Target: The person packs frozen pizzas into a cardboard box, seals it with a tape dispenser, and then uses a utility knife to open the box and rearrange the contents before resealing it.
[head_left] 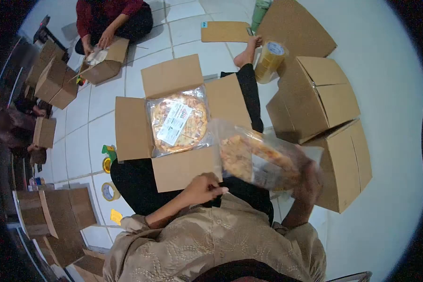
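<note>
An open cardboard box (132, 123) sits on the floor in front of me with its flaps folded out. Inside lies a pizza in clear plastic (192, 127) with a white printed label on top. My right hand (310, 181), blurred by motion, grips the right end of a second plastic-wrapped pizza (242, 157). That pack is tilted in the air over my lap, overlapping the box's right front corner. Just beside the front flap, my left hand (203, 189) has loosely bent fingers, the thumb apart from them, and nothing visible in it.
Closed cartons (331, 94) stand to my right, beside stacked tape rolls (270, 61). At left are a tape dispenser (109, 152), a tape roll (110, 191) and more cartons (63, 221). Another person (110, 21) handles a box (105, 66) at the upper left; someone else sits at far left.
</note>
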`<state>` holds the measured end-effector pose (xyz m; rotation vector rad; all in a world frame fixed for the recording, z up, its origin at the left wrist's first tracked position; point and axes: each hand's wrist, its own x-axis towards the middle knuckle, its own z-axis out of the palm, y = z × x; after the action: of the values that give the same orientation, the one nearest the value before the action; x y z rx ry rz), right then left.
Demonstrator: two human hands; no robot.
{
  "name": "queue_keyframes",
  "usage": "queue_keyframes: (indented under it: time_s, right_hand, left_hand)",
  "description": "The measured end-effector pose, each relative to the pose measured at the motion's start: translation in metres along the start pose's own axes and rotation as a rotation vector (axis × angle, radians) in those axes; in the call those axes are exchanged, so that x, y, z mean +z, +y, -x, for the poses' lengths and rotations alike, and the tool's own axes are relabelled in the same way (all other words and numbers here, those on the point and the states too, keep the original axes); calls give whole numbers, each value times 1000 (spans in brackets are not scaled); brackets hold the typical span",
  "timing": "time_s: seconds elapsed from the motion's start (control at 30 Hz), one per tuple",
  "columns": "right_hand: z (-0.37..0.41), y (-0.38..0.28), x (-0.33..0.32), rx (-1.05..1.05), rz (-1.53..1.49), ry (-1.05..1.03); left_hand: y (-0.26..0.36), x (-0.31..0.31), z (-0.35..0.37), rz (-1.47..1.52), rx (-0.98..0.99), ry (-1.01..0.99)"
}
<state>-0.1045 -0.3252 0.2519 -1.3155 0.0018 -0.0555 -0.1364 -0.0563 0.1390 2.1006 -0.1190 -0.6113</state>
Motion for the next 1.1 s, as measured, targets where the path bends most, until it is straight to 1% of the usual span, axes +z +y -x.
queue_keyframes:
  time_s: [0.03,0.07,0.1,0.13,0.17,0.2,0.23,0.27,0.3,0.37,0.43,0.5,0.53,0.57,0.6,0.63,0.7,0.73,0.8,0.83,0.9,0.93,1.0,1.03,1.1]
  right_hand:
    - [6,4,-6,-1,-2,-21]
    - [11,10,-16,-148,-40,6]
    - [10,13,-20,-297,-80,34]
    - [6,-1,0,-302,-84,10]
    - [7,-16,22,-346,-240,81]
    - [4,-26,46,-385,-397,152]
    - [1,-23,61,-388,-402,132]
    - [-1,-21,73,-408,-461,183]
    - [-4,-19,85,-430,-517,233]
    - [-5,11,90,-409,-447,275]
    - [-2,55,85,-358,-260,237]
    - [9,108,75,-306,77,38]
    - [16,133,73,-322,262,-132]
    - [24,148,73,-351,409,-356]
    - [31,155,77,-408,500,-562]
    - [36,129,92,-188,539,-754]
    - [40,140,99,-402,548,-885]
    - [36,136,102,-409,555,-882]
    - [24,125,107,-441,707,-846]
    - [15,123,107,-446,719,-845]
    - [-5,117,109,-363,771,-697]
    - [-15,113,110,-366,776,-705]
    - [-39,106,111,-458,875,-598]
    - [-50,104,112,-502,919,-540]
    - [-75,104,112,-496,936,-547]
  left_hand:
    - [-5,8,-7,83,138,-147]
    - [-9,15,-13,162,280,-292]
    - [-1,21,-14,162,281,-268]
    - [11,30,-13,489,210,-336]
    - [21,33,-14,817,143,-402]
    - [31,29,-14,819,155,-380]
    - [40,25,-14,839,302,-287]
    - [46,19,-14,854,449,-194]
    - [45,8,-12,853,458,-179]
    - [32,-22,-3,841,275,-152]
    - [20,-48,4,821,187,137]
    - [16,-103,13,726,-75,243]
    - [4,-131,8,551,-136,315]
    - [-14,-157,-1,376,-197,386]
    - [-74,-179,-28,156,-71,485]
    - [-124,-193,-56,-67,56,578]
    - [-116,-209,-80,-570,-84,747]
    - [-113,-217,-92,-568,-76,751]
    - [-109,-226,-114,-544,-34,834]
    - [-108,-229,-123,-536,-25,838]
    - [-109,-232,-135,-569,94,809]
    - [-116,-229,-140,-562,92,817]
    - [-129,-223,-146,-463,132,827]
    - [-118,-220,-136,-466,128,830]
    - [-95,-209,-112,-672,-25,785]
